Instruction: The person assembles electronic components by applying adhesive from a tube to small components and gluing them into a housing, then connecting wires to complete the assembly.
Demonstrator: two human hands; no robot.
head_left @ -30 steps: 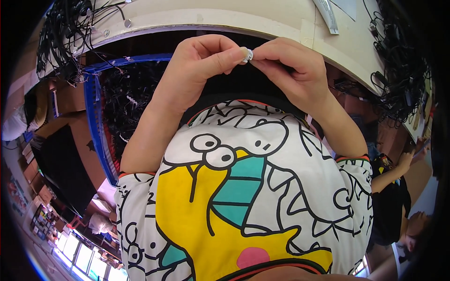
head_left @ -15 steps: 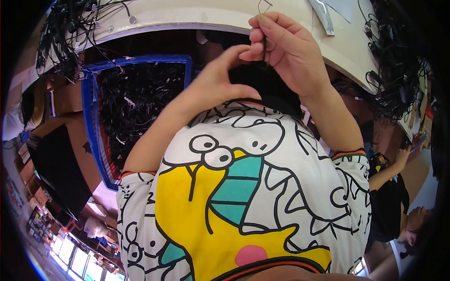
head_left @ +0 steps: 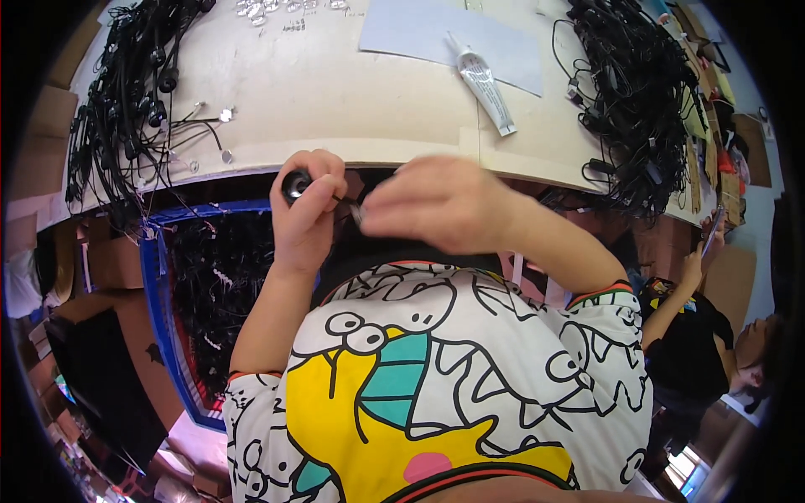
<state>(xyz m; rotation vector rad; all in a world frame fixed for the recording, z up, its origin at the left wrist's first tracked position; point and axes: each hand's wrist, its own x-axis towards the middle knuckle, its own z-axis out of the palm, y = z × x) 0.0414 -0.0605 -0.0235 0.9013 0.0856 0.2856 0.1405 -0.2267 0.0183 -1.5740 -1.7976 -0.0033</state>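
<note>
My left hand (head_left: 302,226) is raised at the table's front edge, its fingers closed around a round black housing (head_left: 295,184) with a dark opening in its end. A short thin wire (head_left: 355,211) shows between my two hands, running from the left fingers toward the right fingertips. My right hand (head_left: 449,205) is beside it, palm turned inward, and its fingers are smeared by motion. Whether those fingers grip the wire cannot be made out.
On the pale table (head_left: 277,117) lie black cable bundles at left (head_left: 126,109) and right (head_left: 633,109), a tube (head_left: 486,88), white paper (head_left: 411,33) and small clear pieces (head_left: 256,10). A blue crate (head_left: 151,293) of black cables stands below left. Another person (head_left: 688,335) is at right.
The view has tilted up, showing more table. My left hand has turned upright and now holds the black housing; my right hand has come down beside it from a raised pinch on a thin wire.
</note>
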